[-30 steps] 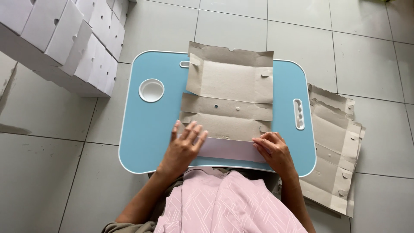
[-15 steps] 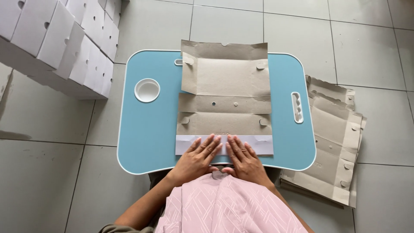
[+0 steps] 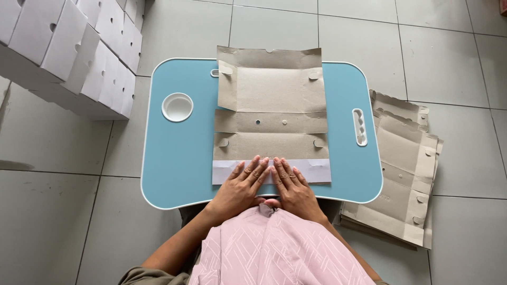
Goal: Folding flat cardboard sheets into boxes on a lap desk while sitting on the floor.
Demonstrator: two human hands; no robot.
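Cardboard blank: a flat brown cardboard blank (image 3: 272, 108) is being kept spread out on the blue surface (image 3: 177, 158), lying lengthwise away from the person, its far edge reaching just past the surface's far rim.
Folded flap: the near edge of the blank is being held turned over, showing as a white strip (image 3: 311, 171) running across the blank's full width.
Left hand: the left hand (image 3: 242, 186) is being pressed palm-down on the white strip, fingers (image 3: 257, 168) stretched out flat and slightly apart, clamped on nothing.
Right hand: the right hand (image 3: 293, 186) is being pressed palm-down just beside the left, fingers (image 3: 283, 168) flat and slightly fanned, nothing gripped; the two hands are being held almost touching at the middle of the strip.
Blank details: crease lines, small punched holes and rounded tab cuts are being shown across the brown face.
Surface: a white round cup recess (image 3: 177, 107) is being seen left of the blank, a white slotted handle (image 3: 359, 127) right of it, both apart from the blank.
Stack on floor: more brown blanks (image 3: 406, 174) are being kept piled on the tiled floor (image 3: 449, 58), just beside the surface's right edge.
Boxes: white folded boxes (image 3: 79, 53) are being kept stacked on the floor at far left, well apart from the hands.
Clothing: a pink patterned garment (image 3: 274, 248) is being worn by the person, nearest the camera.
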